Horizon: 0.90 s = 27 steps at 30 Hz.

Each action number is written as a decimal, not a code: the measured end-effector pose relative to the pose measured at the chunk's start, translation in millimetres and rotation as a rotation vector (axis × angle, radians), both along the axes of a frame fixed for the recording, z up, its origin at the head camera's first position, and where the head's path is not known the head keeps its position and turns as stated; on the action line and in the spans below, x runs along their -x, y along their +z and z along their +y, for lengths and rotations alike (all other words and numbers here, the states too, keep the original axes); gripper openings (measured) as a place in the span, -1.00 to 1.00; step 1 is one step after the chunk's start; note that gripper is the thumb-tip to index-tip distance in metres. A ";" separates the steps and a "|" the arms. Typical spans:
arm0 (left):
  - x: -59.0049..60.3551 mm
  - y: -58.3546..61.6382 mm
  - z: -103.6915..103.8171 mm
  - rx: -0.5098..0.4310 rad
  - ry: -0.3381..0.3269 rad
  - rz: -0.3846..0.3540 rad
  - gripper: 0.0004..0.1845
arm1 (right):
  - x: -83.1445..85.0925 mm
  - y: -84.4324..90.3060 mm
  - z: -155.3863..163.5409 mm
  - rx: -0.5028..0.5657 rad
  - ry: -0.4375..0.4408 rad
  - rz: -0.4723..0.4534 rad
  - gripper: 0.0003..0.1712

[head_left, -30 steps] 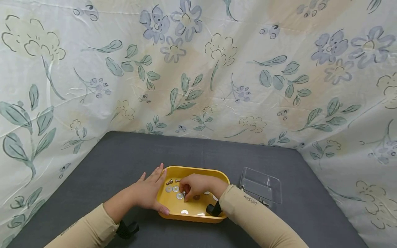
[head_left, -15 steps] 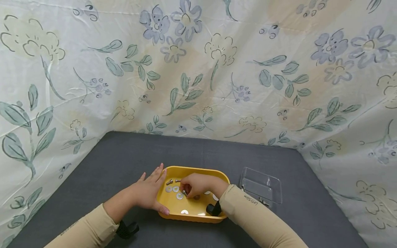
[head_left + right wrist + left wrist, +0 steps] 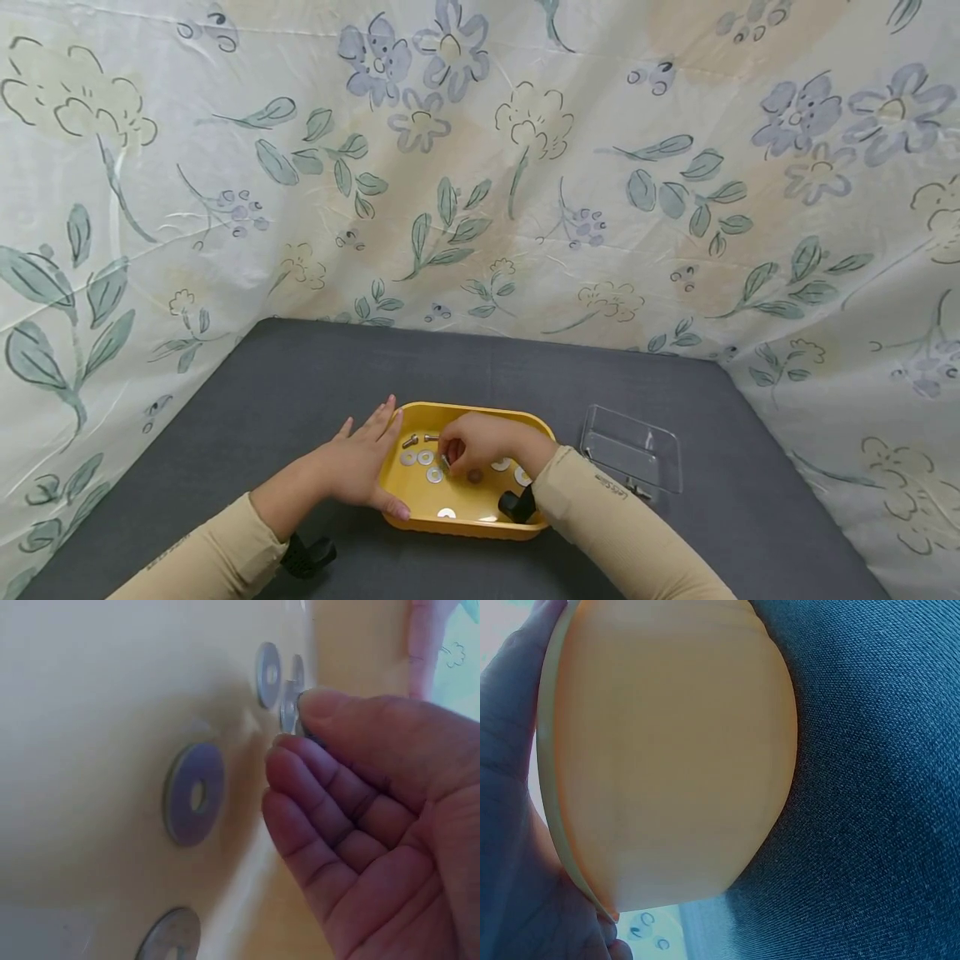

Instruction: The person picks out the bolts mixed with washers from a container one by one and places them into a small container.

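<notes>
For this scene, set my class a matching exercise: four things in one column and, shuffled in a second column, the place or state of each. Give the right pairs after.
Things
1. left hand
2. right hand
3. clear box
4. washers

Places or states
A. stands on the grey table, to the right of the yellow tray
B. lie flat on the tray's floor
C. rests against the tray's left outer wall
D. inside the tray, fingers pinching a small metal piece

Pairs: 1-C, 2-D, 3-A, 4-B
</notes>
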State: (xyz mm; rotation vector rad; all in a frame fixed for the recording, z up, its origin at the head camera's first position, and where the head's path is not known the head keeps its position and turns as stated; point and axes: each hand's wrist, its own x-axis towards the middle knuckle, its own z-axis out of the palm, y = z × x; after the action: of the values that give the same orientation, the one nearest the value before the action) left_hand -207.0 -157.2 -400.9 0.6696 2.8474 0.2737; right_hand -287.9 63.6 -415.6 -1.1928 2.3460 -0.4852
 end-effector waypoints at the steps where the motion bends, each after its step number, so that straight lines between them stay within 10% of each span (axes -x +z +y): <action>1: -0.1 0.5 0.3 0.000 0.002 -0.003 0.40 | 0.4 0.8 0.7 0.013 0.002 0.002 -0.84; 27: 0.5 -4.7 -1.3 0.022 0.018 -0.004 0.43 | 10.2 33.6 31.7 0.156 -0.037 -0.016 -0.82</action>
State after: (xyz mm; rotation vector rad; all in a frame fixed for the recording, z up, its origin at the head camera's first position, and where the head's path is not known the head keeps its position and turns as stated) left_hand -207.6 -158.5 -405.6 0.6382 2.8494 0.2459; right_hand -298.2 95.4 -381.9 -1.2107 2.3555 -0.6989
